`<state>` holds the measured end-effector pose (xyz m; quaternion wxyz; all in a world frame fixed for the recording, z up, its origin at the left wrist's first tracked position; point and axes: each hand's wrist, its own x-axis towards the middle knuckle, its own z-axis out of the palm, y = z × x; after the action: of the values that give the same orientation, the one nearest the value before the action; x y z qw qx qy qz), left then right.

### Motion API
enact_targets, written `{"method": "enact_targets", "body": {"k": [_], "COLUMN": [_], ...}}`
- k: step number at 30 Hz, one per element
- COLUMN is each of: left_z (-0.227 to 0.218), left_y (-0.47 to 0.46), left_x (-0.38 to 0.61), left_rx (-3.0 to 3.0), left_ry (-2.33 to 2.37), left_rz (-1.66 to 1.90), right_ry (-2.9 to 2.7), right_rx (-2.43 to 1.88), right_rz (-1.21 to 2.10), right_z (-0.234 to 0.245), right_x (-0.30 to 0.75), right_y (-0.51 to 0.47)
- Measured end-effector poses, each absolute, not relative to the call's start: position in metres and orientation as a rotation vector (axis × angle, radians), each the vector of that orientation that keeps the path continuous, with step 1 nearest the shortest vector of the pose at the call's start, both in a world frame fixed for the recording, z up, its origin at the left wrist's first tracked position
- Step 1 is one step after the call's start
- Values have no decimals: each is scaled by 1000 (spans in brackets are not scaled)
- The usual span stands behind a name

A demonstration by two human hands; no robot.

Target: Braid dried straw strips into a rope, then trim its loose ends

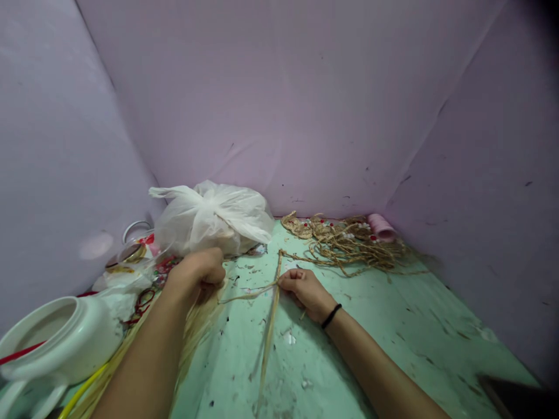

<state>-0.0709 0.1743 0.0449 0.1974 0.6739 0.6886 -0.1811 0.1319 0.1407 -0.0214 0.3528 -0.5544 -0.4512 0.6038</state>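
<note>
Walls point(279, 128), pale purple, are enclosing a green tabletop point(410, 343), which is showing dark smudges and scattered specks. A knotted white plastic bag point(244, 212) is sitting near the back wall, left of centre. A white pot point(94, 329) is lying tipped at the left edge, its mouth facing up and leftward. A long bundle of pale fibre point(196, 337) is stretching beneath the left forearm. Braided cords point(349, 253) are lying heaped at the back right, red and white beads showing among them.

The left hand point(201, 270) is curling over the far end of the bundle; its fingertips are hiding, so whether it is gripping any fibre cannot be told. The right hand point(301, 285) is pinching fibre strands point(271, 317) between thumb and forefinger, right where they are meeting a thin braid point(280, 265). One strand is trailing towards the wearer, others are reaching leftward, and the braid is running away beyond the fingertips.

A pink spool point(382, 227) is resting beside the heap. Colourful scraps point(166, 265) are lying beyond the left wrist, blur hiding whether they are bearing print. A black band point(331, 315) is circling the right wrist.
</note>
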Motion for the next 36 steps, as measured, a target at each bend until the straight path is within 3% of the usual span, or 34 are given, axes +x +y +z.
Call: {"method": "enact_targets", "body": {"k": [10,16,25,30,36], "left_z": [28,34,36,25,6], "left_y": [184,187,189,181,177], "left_x": [-73,-72,-70,-42,-19], "left_rx": [1930,2108,1965,1897,1894], "left_ry": [1866,1802,1608,1267,1339], "left_rz": [-391,77,425,350,188], "right_ry": [-1187,-1205,-1182,-1175,-1165], "right_rx": [-1411,-1422,-1424,-1405,-1404], "right_rz": [1558,1560,1582,1584,1584], "right_z": [-29,-30,-27,-24,-21], "right_x": [134,134,134,133,133], "right_y": [142,143,143,141,140]}}
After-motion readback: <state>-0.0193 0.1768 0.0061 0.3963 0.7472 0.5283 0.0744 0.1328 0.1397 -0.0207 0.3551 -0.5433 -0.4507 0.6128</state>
